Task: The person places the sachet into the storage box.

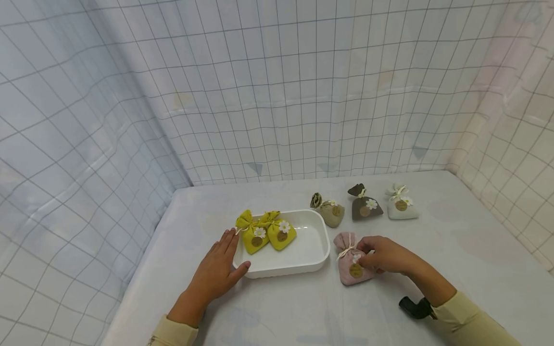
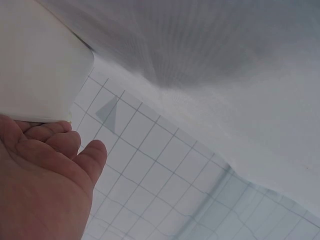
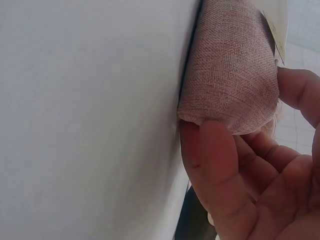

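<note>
Right hand (image 1: 383, 254): I have its digits clamped on the dusty-pink woven drawstring bag (image 1: 346, 271), with fingertips on opposite sides of the bag's right-hand part.
Pink bag: It sits just right of the shallow white rectangular tray with rounded corners (image 1: 309, 245), outside the rim. I see a pale cord tied at its neck, a white flower and a round tan label. My right-wrist view puts it close over the tabletop; whether it touches there, I cannot tell.
Left hand (image 1: 214, 271): Its fingers are nearly straight, the thumb spread apart from them, and I have them resting against the tray's left end.
White tray: In its left half I see two bags side by side, touching: the left mustard-yellow cloth bag (image 1: 250, 238) and the right mustard-yellow cloth bag (image 1: 277, 235), each with flower and label.
Back row: Beyond the pink bag, left to right, I count the beige cloth bag (image 1: 332, 216) near the tray's far right corner, the dark-brown cloth bag (image 1: 359, 209) and the pale-grey cloth bag (image 1: 407, 213), spaced apart.
Right wrist: A curved black piece (image 1: 415, 307) shows beside the pale-yellow sleeve (image 1: 467, 312).
Surroundings: I see a white-covered table (image 1: 285, 312) and a white grid-patterned curtain (image 1: 303, 120) behind it.
</note>
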Available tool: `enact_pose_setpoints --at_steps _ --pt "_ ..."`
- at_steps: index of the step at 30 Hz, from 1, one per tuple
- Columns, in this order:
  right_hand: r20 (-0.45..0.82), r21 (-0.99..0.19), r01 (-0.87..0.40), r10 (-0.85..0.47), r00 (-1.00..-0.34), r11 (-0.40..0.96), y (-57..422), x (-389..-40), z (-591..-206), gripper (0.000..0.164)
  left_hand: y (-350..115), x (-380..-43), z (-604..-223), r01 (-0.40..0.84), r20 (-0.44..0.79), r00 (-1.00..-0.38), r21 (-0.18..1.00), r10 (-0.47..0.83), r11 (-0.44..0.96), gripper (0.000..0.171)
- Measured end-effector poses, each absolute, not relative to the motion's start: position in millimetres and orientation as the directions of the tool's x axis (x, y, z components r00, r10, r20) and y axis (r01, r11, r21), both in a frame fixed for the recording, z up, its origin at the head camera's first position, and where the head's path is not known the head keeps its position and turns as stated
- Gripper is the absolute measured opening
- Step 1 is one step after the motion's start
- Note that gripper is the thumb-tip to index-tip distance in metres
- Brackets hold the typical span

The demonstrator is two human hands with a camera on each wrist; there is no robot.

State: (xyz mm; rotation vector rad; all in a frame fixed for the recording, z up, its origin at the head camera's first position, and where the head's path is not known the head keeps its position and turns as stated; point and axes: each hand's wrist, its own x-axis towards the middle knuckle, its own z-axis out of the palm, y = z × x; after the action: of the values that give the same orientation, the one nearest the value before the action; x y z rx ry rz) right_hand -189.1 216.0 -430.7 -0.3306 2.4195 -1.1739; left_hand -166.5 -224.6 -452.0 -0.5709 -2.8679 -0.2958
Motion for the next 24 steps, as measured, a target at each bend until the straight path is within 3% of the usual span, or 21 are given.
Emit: enact_pose_setpoints --at_steps 16,24 --pt "-0.301 -0.796 0.014 -0.376 -0.876 0.605 217.2 -191.6 -435.6 0.020 -224.8 -167.8 -452.9 0.396 0.224 -0.907 0.169 0.356 0.902 0.083" --pt "-0.255 -0.819 -0.019 -0.393 -0.884 0.573 217.9 -192.5 -437.0 0.019 -224.9 -167.8 -452.4 0.394 0.211 -0.911 0.184 0.355 0.901 0.082"
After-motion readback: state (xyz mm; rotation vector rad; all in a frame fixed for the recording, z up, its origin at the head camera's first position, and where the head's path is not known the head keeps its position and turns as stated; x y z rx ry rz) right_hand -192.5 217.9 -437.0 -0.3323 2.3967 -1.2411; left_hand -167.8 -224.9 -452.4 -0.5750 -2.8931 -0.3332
